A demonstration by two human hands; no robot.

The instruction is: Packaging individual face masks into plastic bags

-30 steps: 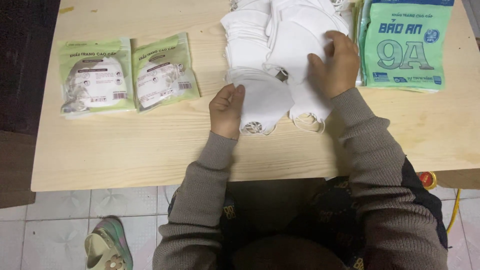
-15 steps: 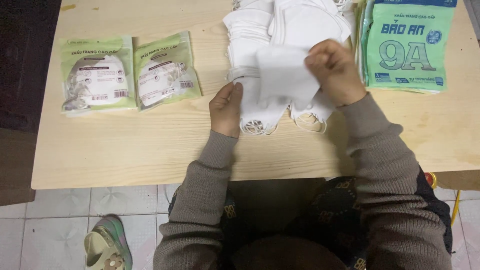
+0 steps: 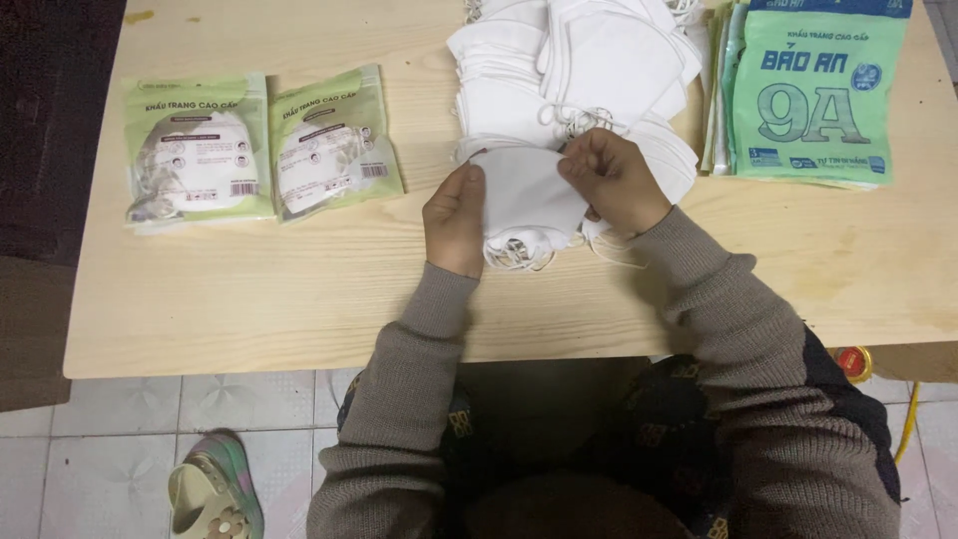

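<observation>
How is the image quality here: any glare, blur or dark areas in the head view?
Head view: even, soft light on the wooden table; the hands and white mask are sharp, with little shadow; the white mask pile is nearly washed out; the left edge falls dark.

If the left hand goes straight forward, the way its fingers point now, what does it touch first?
Probably the pile of white fabric face masks just beyond the left hand, which already holds one white mask; depth is unclear.
</observation>
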